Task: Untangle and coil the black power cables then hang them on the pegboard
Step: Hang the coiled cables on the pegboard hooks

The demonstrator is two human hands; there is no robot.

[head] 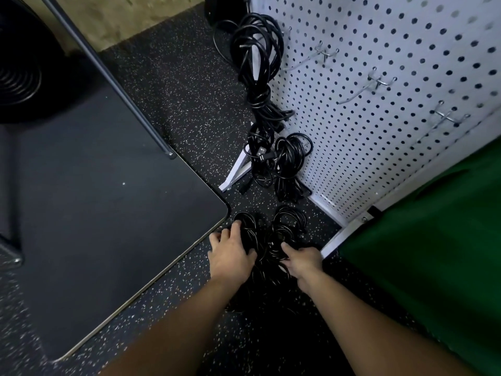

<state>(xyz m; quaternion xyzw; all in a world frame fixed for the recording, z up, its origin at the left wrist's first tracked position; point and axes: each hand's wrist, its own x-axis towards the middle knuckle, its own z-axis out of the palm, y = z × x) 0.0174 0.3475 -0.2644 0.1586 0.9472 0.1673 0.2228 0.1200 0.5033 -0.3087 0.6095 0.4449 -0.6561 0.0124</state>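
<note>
A tangled heap of black power cables (267,240) lies on the speckled floor in front of me. My left hand (230,253) rests on its left side, fingers curled into the loops. My right hand (302,260) grips strands on its right side. A coiled black bundle (291,164) lies on the floor by the foot of the white pegboard (393,77). A long coiled cable bundle (257,58) hangs at the pegboard's left edge. Several metal hooks (376,82) on the board carry nothing.
A dark table (95,213) with a rounded corner stands close on the left, a metal pole (108,77) slanting over it. A green surface (433,240) fills the right. The pegboard's white foot (235,172) sticks out onto the floor.
</note>
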